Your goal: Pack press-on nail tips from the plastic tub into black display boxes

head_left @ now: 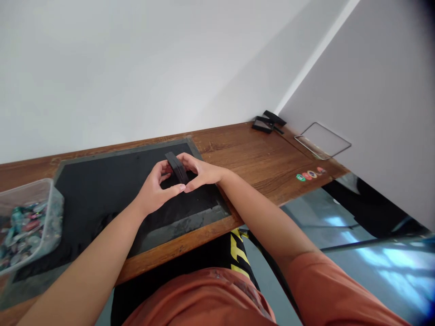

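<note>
Between my two hands is a small flat black case [176,167], tilted up on edge above the black mat. My left hand [157,188] grips it from the left, thumb along the lower edge and fingers behind. From the right, my right hand [197,172] holds the same case, its thumb tip meeting the left thumb at the bottom. Whether the case is closed fully I cannot tell. Under both hands lies the black mat [112,172] with a clear border.
A clear plastic tub [50,213] of shiny colored pieces stands at left. Black boxes [263,124] sit in the far right corner. A thin metal frame [322,140] leans by the right wall. Round stickers [306,175] lie near the wooden table's [238,145] right edge.
</note>
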`<control>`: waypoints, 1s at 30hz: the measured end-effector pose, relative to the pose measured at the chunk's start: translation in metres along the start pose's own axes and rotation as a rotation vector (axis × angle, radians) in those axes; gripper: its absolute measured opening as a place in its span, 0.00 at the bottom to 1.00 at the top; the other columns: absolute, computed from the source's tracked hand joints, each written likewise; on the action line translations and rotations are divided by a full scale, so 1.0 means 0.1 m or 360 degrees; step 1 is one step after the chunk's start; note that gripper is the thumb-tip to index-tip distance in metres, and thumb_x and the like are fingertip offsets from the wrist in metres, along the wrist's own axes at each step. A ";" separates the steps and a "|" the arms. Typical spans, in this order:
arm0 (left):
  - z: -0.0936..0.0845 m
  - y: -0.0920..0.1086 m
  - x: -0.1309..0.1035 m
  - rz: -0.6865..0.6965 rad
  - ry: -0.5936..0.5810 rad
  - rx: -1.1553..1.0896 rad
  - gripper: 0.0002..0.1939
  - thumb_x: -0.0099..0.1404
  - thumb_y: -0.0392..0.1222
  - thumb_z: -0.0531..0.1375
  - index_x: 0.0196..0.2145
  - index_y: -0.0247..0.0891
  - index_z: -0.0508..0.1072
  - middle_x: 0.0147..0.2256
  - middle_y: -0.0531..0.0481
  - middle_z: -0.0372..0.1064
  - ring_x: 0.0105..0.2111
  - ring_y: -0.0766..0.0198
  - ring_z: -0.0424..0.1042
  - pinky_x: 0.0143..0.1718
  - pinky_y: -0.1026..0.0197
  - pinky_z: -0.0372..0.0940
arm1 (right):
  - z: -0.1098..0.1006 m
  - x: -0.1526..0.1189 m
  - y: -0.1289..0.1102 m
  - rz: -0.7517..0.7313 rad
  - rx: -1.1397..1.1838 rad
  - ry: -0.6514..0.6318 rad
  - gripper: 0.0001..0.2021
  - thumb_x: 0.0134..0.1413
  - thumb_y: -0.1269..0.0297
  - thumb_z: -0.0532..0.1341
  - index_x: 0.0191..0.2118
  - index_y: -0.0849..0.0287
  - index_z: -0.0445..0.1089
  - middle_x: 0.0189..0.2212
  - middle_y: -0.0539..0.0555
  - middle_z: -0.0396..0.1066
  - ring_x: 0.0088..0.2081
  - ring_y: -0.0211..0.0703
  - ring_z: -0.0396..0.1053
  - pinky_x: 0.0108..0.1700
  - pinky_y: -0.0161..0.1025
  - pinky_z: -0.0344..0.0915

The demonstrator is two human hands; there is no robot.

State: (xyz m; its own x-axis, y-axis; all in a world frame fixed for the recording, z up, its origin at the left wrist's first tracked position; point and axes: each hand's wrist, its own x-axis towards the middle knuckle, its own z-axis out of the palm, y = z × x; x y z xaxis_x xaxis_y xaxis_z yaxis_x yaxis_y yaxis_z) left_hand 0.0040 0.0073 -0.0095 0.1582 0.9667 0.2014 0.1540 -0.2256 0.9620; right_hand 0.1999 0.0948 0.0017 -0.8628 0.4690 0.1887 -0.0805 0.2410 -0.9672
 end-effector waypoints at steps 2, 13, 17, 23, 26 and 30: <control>0.01 0.00 -0.01 0.0024 0.0011 0.0043 0.34 0.55 0.52 0.72 0.55 0.40 0.65 0.56 0.39 0.68 0.60 0.45 0.67 0.65 0.38 0.58 | 0.00 0.00 -0.01 -0.0006 -0.0007 -0.0006 0.34 0.36 0.60 0.77 0.47 0.53 0.57 0.47 0.53 0.67 0.52 0.48 0.68 0.62 0.54 0.62; 0.07 0.07 -0.05 0.0050 0.0118 0.0031 0.35 0.52 0.51 0.73 0.52 0.39 0.64 0.53 0.40 0.68 0.58 0.46 0.68 0.64 0.38 0.59 | 0.05 -0.04 -0.10 0.0066 0.0086 0.0044 0.37 0.33 0.63 0.78 0.48 0.54 0.58 0.49 0.53 0.66 0.50 0.44 0.69 0.60 0.52 0.65; 0.06 0.11 -0.05 0.0020 0.0108 -0.0036 0.35 0.50 0.48 0.73 0.52 0.40 0.64 0.55 0.39 0.69 0.59 0.46 0.68 0.64 0.38 0.59 | 0.09 -0.05 -0.12 0.0082 0.0068 0.0110 0.38 0.32 0.62 0.78 0.49 0.53 0.58 0.50 0.53 0.64 0.51 0.46 0.68 0.58 0.51 0.67; 0.05 0.11 -0.05 0.0014 0.0087 -0.0074 0.37 0.49 0.47 0.73 0.53 0.41 0.63 0.56 0.40 0.67 0.61 0.45 0.66 0.65 0.37 0.58 | 0.14 -0.04 -0.11 0.0034 -0.0023 0.0201 0.41 0.29 0.61 0.79 0.51 0.53 0.58 0.50 0.54 0.63 0.51 0.47 0.66 0.52 0.48 0.70; 0.06 0.10 -0.05 0.0037 0.0122 -0.0059 0.36 0.49 0.49 0.75 0.51 0.40 0.64 0.54 0.41 0.68 0.58 0.46 0.69 0.62 0.38 0.62 | 0.18 -0.04 -0.13 0.0044 -0.0091 0.0231 0.41 0.28 0.60 0.79 0.50 0.53 0.58 0.50 0.54 0.63 0.49 0.46 0.66 0.52 0.48 0.69; 0.09 0.08 -0.02 0.0105 0.0174 -0.0035 0.36 0.48 0.49 0.76 0.50 0.40 0.65 0.51 0.42 0.71 0.54 0.47 0.72 0.57 0.41 0.67 | 0.19 -0.05 -0.16 0.0096 -0.0098 0.0228 0.41 0.29 0.60 0.78 0.50 0.54 0.58 0.50 0.54 0.62 0.50 0.47 0.65 0.57 0.51 0.66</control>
State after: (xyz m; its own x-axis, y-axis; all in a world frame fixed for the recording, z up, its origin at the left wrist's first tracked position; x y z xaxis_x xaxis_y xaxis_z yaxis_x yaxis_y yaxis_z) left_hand 0.0134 0.0023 -0.0037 0.0598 0.9575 0.2821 0.1251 -0.2875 0.9496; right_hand 0.1961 0.0727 0.0133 -0.7848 0.5994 0.1573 0.0037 0.2584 -0.9660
